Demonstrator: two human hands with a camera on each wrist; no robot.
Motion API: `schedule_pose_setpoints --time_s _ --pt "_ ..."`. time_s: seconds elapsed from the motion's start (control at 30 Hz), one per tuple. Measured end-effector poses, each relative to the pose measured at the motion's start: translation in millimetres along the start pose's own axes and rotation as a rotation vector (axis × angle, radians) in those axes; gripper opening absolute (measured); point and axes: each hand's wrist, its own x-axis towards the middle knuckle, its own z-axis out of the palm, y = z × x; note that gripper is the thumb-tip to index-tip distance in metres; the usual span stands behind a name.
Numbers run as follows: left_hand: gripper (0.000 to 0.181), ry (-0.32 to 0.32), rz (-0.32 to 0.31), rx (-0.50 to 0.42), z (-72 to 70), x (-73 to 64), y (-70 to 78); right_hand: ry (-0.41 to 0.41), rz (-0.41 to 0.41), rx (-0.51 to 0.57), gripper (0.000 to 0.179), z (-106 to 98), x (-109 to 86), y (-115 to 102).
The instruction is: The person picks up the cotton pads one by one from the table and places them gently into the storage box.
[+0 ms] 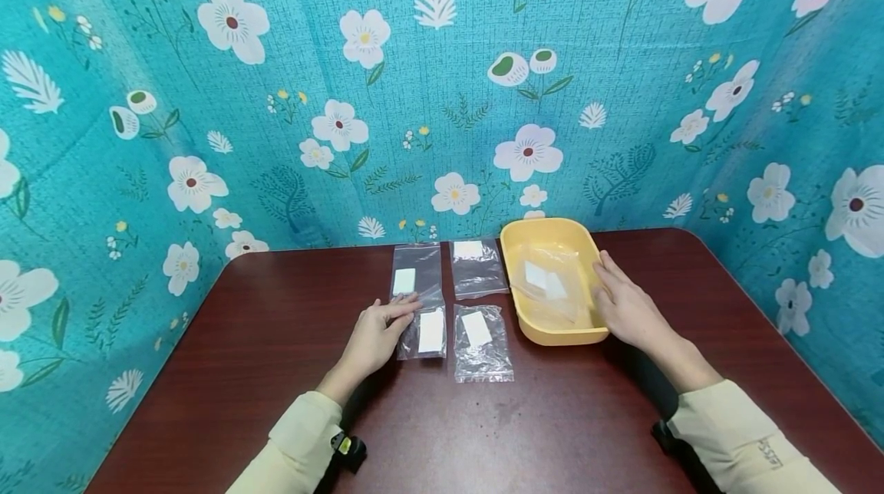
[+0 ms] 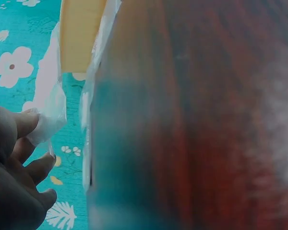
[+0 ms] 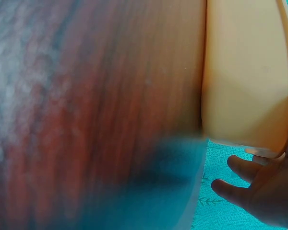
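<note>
My left hand (image 1: 380, 331) pinches the edge of a clear plastic bag (image 1: 409, 347) holding a white card, the lower left of a group on the table. The pinched plastic (image 2: 52, 115) rises off the tabletop in the left wrist view. Above it lies another clear bag (image 1: 424, 256) with a pale card; two more, an upper bag (image 1: 476, 271) and a lower bag (image 1: 493, 360), lie to the right. My right hand (image 1: 631, 310) grips the right rim of a yellow plastic tray (image 1: 562, 337). Inside the tray are overlapping clear bags with white cards (image 1: 535, 275).
Everything rests on a dark reddish-brown table (image 1: 290, 317) with rounded far corners. A teal curtain (image 1: 414, 95) with white flowers hangs behind the table and along both sides. The tray stands near the table's far edge, right of the bags.
</note>
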Motion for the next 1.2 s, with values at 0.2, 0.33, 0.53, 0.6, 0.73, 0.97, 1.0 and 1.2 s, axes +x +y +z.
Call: schedule_pose_setpoints --time_s 0.2,0.33,0.53,0.6,0.73,0.97,1.0,1.2 --pt "0.029 0.012 0.016 -0.016 -7.1 5.4 8.8 -0.007 0.009 0.004 0.053 0 -0.7 -1" --pt "0.029 0.027 0.019 -0.026 -13.1 10.0 17.0 -0.004 0.008 0.002 0.053 1 -1.0 0" --pt "0.030 0.036 0.046 -0.038 -22.4 15.2 27.5 0.008 -0.007 0.002 0.053 2 -0.4 1" --pt "0.030 0.046 0.063 -0.045 -26.9 17.7 31.2 0.009 -0.012 0.000 0.052 3 -0.1 1" --pt "0.029 0.075 0.099 -0.053 -38.4 24.5 39.5 0.006 -0.007 -0.004 0.052 3 0.0 1" --pt "0.031 0.109 0.117 -0.074 -56.2 33.8 50.1 0.001 -0.001 -0.002 0.053 1 1.7 0" --pt "0.031 0.110 0.116 -0.075 -57.5 34.7 50.8 0.002 -0.001 -0.001 0.053 1 1.9 0" --pt "0.030 0.107 0.103 -0.073 -59.3 36.8 52.4 0.004 -0.004 0.002 0.053 1 0.5 0"
